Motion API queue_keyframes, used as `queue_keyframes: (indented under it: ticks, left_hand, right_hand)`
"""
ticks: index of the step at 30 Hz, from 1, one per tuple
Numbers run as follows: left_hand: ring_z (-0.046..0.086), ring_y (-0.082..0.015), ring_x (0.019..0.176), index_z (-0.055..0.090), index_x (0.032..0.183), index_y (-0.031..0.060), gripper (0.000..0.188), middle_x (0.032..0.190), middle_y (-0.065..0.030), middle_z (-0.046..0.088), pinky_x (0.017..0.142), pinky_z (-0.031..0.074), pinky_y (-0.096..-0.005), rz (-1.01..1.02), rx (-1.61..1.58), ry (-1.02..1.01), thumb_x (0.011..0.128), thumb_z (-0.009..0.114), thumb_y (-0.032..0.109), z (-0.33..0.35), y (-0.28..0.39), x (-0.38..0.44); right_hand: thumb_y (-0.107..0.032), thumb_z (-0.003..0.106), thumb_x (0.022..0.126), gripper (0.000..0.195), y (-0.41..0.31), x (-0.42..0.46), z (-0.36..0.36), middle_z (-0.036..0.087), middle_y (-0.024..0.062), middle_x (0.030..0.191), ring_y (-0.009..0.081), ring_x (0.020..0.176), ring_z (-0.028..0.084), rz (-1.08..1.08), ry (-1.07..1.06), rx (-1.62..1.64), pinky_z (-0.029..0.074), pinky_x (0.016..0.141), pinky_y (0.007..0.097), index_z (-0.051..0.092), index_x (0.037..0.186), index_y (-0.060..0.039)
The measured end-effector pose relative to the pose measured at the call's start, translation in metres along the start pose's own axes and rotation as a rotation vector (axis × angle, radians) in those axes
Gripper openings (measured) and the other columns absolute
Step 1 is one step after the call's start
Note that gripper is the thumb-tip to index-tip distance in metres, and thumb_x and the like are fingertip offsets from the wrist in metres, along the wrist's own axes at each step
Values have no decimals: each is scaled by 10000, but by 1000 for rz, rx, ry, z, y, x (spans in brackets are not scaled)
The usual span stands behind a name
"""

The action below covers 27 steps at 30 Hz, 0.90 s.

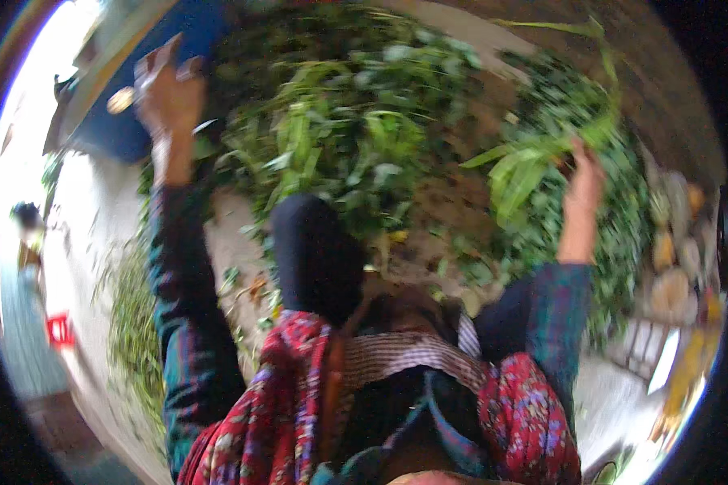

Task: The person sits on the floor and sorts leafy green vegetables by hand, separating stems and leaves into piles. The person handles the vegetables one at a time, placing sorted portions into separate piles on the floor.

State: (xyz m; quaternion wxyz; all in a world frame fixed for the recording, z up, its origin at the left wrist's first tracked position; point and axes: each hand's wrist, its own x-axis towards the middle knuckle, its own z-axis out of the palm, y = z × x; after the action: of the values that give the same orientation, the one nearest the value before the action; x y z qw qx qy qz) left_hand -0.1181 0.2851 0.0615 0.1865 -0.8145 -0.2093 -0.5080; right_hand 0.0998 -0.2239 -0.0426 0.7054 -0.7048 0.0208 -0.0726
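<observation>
My right hand (582, 176) grips a bunch of long green leafy stalks (522, 176), which trail to both sides of it. Below it lies a dense heap of dark green leaves (625, 224). On the far left, my left hand (171, 103) is raised in front of a blue surface (112, 124), blurred, with its fingers apart and nothing visible in it. A small round pale object (120, 100) shows right beside that hand; whether they touch is unclear. Between my hands spreads a large pile of cut greens (340, 127), with lighter long leaves on top.
My dark-clothed knee (315, 254) rises at the pile's near edge. Thin green stalks (130, 327) lie on pale ground at the left. Beyond them stand a red plastic object (60, 330) and a blurred person (29, 242). Several roundish objects (670, 291) sit at the right.
</observation>
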Motion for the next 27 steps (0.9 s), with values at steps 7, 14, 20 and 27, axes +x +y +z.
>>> queue_keyframes:
  ticks: [7,14,20,27]
  left_hand:
    - [630,-170,740,689,915,102,137,864,-70,663,677,489,-281,-179,-921,-437,785,656,131,-8,150,-39]
    - [624,-134,751,668,927,5,175,829,-108,680,693,480,-269,-169,-1283,-956,808,637,131,-2,238,-55]
    - [602,-110,763,649,974,-20,221,829,-96,672,716,464,-247,-249,-1385,-923,825,607,137,4,264,-58]
    - [592,-97,688,658,968,7,296,823,-67,673,597,473,-254,-405,-1463,-851,871,580,276,18,290,-33]
  right_hand:
    - [-216,698,794,234,-30,-33,31,637,37,832,139,687,624,-59,-194,310,552,574,281,639,931,-36]
    - [-247,718,781,265,-31,-36,29,638,36,770,140,632,622,-37,-190,364,549,565,282,636,910,-31]
    - [-273,701,797,254,-32,-45,24,639,30,733,126,625,615,-19,-204,149,524,566,269,653,837,-27]
    - [-247,703,759,248,1,-60,41,611,139,712,290,615,578,-678,-147,-638,453,556,369,648,774,-5]
